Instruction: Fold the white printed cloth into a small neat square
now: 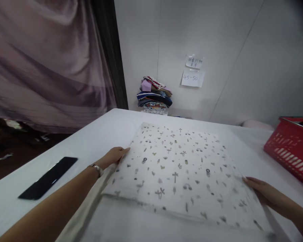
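Observation:
A white cloth with small printed motifs [181,168] lies spread flat on the white table [96,141]. My left hand [114,155], with a wristwatch on the wrist, rests at the cloth's left edge, fingers stretched out flat along the fabric. At the cloth's right edge my right hand [257,186] lies with the fingers extended on or just under the fabric border. Neither hand visibly grips anything. The near edge of the cloth is blurred.
A flat black object [49,177] lies on the table's left side. A red plastic basket [291,148] stands at the right. A stack of folded clothes [155,95] sits at the far edge by the wall, below two paper notes [193,79]. A mauve curtain hangs on the left.

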The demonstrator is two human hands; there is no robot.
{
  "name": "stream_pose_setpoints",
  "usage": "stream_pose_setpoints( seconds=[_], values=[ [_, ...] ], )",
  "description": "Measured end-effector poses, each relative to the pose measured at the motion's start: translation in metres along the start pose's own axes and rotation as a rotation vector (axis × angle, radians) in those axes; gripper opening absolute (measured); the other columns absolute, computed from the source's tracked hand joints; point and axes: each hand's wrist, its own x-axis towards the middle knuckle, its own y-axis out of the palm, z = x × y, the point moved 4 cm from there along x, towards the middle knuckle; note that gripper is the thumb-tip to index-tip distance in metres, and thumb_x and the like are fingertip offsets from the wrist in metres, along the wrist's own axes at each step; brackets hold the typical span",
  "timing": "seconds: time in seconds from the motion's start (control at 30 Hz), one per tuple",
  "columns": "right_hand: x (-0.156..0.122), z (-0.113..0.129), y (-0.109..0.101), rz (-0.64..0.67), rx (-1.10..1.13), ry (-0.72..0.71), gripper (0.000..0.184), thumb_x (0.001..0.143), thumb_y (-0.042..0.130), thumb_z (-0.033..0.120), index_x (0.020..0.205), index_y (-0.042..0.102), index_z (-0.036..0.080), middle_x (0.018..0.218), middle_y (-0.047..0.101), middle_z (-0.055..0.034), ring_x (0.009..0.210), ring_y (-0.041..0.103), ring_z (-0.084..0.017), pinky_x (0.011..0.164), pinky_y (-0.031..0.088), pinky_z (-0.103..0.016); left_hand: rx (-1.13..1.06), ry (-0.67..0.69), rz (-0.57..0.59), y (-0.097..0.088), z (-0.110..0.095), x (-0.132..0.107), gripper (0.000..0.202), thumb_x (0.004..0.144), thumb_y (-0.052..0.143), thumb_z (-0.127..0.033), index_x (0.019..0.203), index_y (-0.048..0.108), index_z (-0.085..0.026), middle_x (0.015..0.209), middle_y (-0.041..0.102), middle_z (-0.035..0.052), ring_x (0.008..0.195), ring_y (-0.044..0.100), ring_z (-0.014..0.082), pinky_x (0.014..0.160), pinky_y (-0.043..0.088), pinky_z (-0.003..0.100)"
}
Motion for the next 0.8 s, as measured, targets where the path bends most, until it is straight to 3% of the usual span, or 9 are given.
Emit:
stream_pose_setpoints(
  seconds=[0.07, 0.13, 0.23, 0.3, 0.43, 0.57, 0.63, 0.7, 0.8],
  values=[
    [-0.028, -0.021, 0.004, 0.07, 0.069, 0.099, 0.068, 0.065, 0.07, 0.053, 0.121, 0.055, 0.017, 0.118, 0.06, -0.0157, 0.099, 0.062, -0.031, 0.075, 0.057, -0.034, -0.004, -0.005, -0.001, 0.003, 0.014, -0.028, 0.054, 0.065, 0.053, -0.066, 0.081, 0.063, -0.016, 0.07, 0.064, 0.0064, 0.059, 0.059, 0.02, 0.052, 0.046, 0.029],
    [-0.051, -0.035, 0.007, 0.058, 0.133, 0.166, 0.078, 0.067, 0.07, 0.05, 0.132, 0.043, 0.015, 0.13, 0.05, -0.0157, 0.109, 0.056, -0.029, 0.076, 0.057, -0.03, 0.028, 0.004, -0.034, 0.007, 0.024, -0.052, 0.056, 0.065, 0.055, -0.064, 0.092, 0.063, -0.015, 0.077, 0.067, 0.0071, 0.062, 0.061, 0.0206, 0.055, 0.047, 0.029],
    [-0.078, -0.042, 0.014, 0.028, 0.224, 0.151, 0.09, 0.068, 0.073, 0.04, 0.14, 0.027, 0.014, 0.142, 0.037, -0.0148, 0.117, 0.05, -0.028, 0.072, 0.059, -0.03, 0.117, 0.038, -0.13, 0.013, 0.034, -0.072, 0.058, 0.066, 0.06, -0.056, 0.107, 0.06, -0.015, 0.09, 0.068, 0.0085, 0.074, 0.063, 0.0219, 0.064, 0.048, 0.029],
    [-0.091, -0.04, 0.019, 0.008, 0.264, 0.092, 0.094, 0.065, 0.077, 0.032, 0.141, 0.025, 0.013, 0.142, 0.035, -0.0156, 0.113, 0.053, -0.027, 0.067, 0.06, -0.029, 0.183, 0.083, -0.199, 0.016, 0.038, -0.077, 0.053, 0.067, 0.062, -0.048, 0.11, 0.058, -0.017, 0.094, 0.068, 0.0079, 0.084, 0.063, 0.0221, 0.071, 0.047, 0.028],
    [-0.112, -0.035, 0.029, -0.008, 0.218, 0.052, 0.091, 0.063, 0.079, 0.028, 0.138, 0.032, 0.012, 0.121, 0.055, -0.016, 0.083, 0.063, -0.02, 0.055, 0.058, -0.023, 0.245, 0.128, -0.268, 0.018, 0.047, -0.08, 0.046, 0.073, 0.058, -0.041, 0.114, 0.056, -0.019, 0.099, 0.067, 0.0067, 0.097, 0.06, 0.0217, 0.081, 0.045, 0.028],
    [-0.12, -0.035, 0.031, -0.06, 0.008, 0.004, 0.082, 0.069, 0.072, 0.036, 0.137, 0.033, 0.013, 0.089, 0.065, -0.0103, 0.059, 0.059, -0.017, 0.053, 0.056, -0.029, 0.287, 0.116, -0.285, 0.019, 0.052, -0.091, 0.054, 0.076, 0.055, -0.044, 0.123, 0.048, -0.017, 0.109, 0.063, 0.0107, 0.102, 0.058, 0.0248, 0.085, 0.043, 0.032],
    [-0.119, -0.035, 0.027, -0.127, -0.235, -0.068, 0.077, 0.072, 0.066, 0.043, 0.136, 0.036, 0.013, 0.083, 0.064, -0.009, 0.06, 0.06, -0.02, 0.058, 0.055, -0.035, 0.313, 0.11, -0.314, 0.02, 0.05, -0.1, 0.055, 0.079, 0.052, -0.043, 0.126, 0.046, -0.015, 0.112, 0.062, 0.0128, 0.104, 0.056, 0.027, 0.086, 0.043, 0.036],
    [-0.119, -0.03, 0.025, -0.268, -0.544, -0.228, 0.07, 0.075, 0.059, 0.046, 0.134, 0.04, 0.013, 0.087, 0.064, -0.0112, 0.074, 0.062, -0.026, 0.068, 0.053, -0.042, 0.345, 0.163, -0.409, 0.022, 0.043, -0.113, 0.052, 0.081, 0.051, -0.04, 0.124, 0.048, -0.013, 0.115, 0.059, 0.0153, 0.106, 0.054, 0.0293, 0.088, 0.042, 0.04],
    [-0.129, -0.015, 0.039, -0.475, -0.801, -0.614, 0.048, 0.082, 0.046, 0.041, 0.122, 0.052, 0.014, 0.108, 0.059, -0.0156, 0.102, 0.055, -0.031, 0.083, 0.047, -0.046, 0.372, 0.409, -0.555, 0.037, 0.019, -0.139, 0.04, 0.084, 0.049, -0.034, 0.117, 0.053, -0.01, 0.118, 0.054, 0.0175, 0.108, 0.05, 0.0302, 0.09, 0.04, 0.043]
  ],
)
